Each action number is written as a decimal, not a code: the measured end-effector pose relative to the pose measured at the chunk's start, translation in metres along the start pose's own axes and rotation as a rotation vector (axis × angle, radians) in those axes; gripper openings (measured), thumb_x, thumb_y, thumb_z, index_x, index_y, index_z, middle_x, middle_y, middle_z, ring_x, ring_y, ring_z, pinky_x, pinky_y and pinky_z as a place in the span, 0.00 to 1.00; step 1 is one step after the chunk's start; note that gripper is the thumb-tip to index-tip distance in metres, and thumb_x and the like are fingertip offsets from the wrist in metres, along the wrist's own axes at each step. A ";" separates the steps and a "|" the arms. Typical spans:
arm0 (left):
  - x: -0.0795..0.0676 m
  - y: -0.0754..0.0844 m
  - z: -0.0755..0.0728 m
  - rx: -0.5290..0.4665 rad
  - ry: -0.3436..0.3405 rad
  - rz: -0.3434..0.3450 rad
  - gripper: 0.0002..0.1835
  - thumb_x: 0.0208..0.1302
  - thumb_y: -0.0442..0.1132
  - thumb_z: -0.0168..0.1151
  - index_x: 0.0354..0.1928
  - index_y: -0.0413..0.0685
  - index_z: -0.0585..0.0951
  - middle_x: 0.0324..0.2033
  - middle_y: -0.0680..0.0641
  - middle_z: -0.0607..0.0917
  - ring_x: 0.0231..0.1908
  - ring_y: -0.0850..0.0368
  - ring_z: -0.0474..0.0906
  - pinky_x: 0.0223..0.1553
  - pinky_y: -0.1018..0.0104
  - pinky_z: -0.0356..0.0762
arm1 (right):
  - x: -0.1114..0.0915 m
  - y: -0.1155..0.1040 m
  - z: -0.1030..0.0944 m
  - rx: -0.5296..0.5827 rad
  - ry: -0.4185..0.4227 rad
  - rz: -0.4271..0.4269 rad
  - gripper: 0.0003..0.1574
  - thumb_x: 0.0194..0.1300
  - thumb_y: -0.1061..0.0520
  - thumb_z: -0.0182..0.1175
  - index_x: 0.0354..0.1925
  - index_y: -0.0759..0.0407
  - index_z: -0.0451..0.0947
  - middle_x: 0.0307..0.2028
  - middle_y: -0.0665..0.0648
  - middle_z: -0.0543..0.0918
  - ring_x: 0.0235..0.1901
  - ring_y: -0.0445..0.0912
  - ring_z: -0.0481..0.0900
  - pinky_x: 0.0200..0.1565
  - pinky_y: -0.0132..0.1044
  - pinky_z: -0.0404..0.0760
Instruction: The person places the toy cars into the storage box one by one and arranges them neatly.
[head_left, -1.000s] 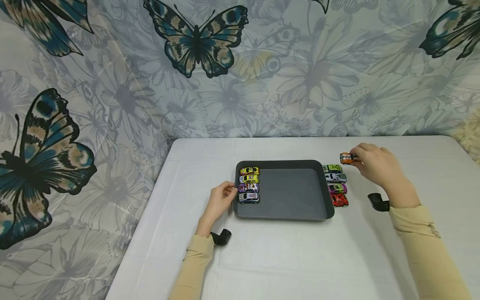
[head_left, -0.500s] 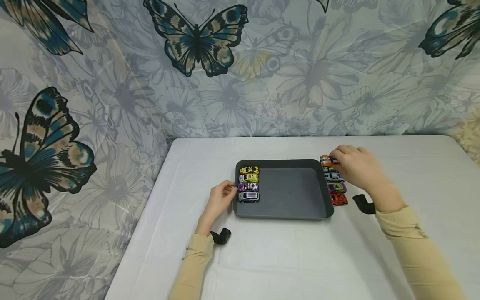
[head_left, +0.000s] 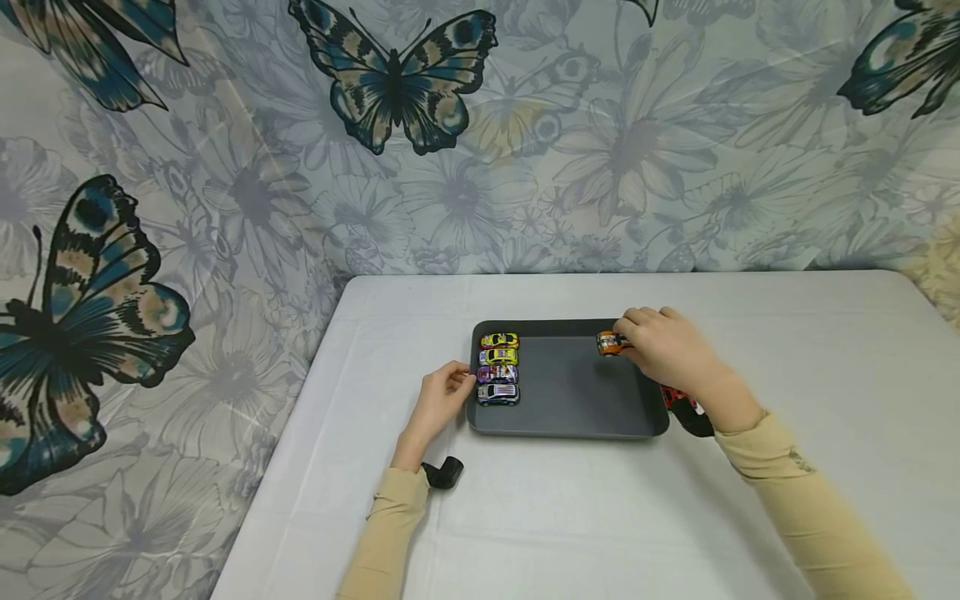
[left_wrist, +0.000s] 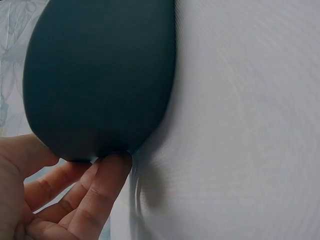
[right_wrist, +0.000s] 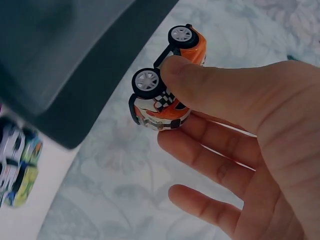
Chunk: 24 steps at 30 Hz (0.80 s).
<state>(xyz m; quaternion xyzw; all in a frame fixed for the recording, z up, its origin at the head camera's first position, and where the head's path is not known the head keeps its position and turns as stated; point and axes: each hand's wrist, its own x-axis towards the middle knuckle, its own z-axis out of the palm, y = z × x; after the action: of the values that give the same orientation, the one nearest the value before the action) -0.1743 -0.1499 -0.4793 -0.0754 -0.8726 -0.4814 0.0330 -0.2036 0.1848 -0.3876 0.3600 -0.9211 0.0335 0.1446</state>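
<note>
My right hand (head_left: 675,354) pinches an orange and white toy car (head_left: 608,343) between thumb and fingers above the right part of a dark grey tray (head_left: 570,392). In the right wrist view the car (right_wrist: 172,107) shows its wheels and checkered side, with my thumb on it. My left hand (head_left: 441,400) holds the tray's left rim, the thumb and fingertips right at its edge in the left wrist view. Inside the tray along the left side stands a column of toy cars: two yellow ones, a purple one (head_left: 497,374) and a silver one (head_left: 498,394).
Right of the tray, a red toy car (head_left: 674,397) shows partly beneath my right hand; others there are hidden in the head view. Several toy cars (right_wrist: 17,162) appear at the lower left in the right wrist view. A white cloth covers the table (head_left: 555,517). Butterfly-patterned fabric (head_left: 465,200) hangs behind.
My right hand has carried the orange toy car leftward, from right of the tray, past the cars beside it, to over the tray. My left hand stays at the rim.
</note>
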 end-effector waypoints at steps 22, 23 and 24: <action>-0.001 0.002 0.000 0.000 0.006 -0.005 0.09 0.63 0.33 0.59 0.41 0.34 0.79 0.31 0.43 0.82 0.29 0.56 0.78 0.33 0.68 0.77 | 0.029 -0.067 0.024 0.008 -0.029 -0.176 0.19 0.44 0.56 0.74 0.35 0.60 0.79 0.33 0.56 0.79 0.33 0.50 0.78 0.36 0.45 0.75; -0.001 0.002 0.000 -0.001 0.006 -0.003 0.09 0.63 0.33 0.59 0.41 0.34 0.79 0.31 0.43 0.82 0.30 0.55 0.78 0.33 0.68 0.77 | 0.031 -0.070 0.024 0.005 -0.027 -0.185 0.19 0.44 0.56 0.74 0.34 0.60 0.79 0.32 0.55 0.78 0.32 0.49 0.78 0.35 0.44 0.75; -0.001 0.002 0.000 -0.001 0.006 -0.001 0.09 0.63 0.33 0.59 0.41 0.34 0.79 0.31 0.43 0.82 0.30 0.55 0.78 0.33 0.68 0.77 | 0.032 -0.073 0.024 0.000 -0.028 -0.195 0.19 0.44 0.55 0.75 0.34 0.59 0.79 0.30 0.54 0.78 0.31 0.48 0.77 0.34 0.42 0.74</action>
<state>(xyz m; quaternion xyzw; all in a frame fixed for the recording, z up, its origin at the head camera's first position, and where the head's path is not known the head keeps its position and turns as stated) -0.1734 -0.1486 -0.4776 -0.0734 -0.8722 -0.4823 0.0355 -0.1824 0.1060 -0.4047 0.4483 -0.8836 0.0142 0.1346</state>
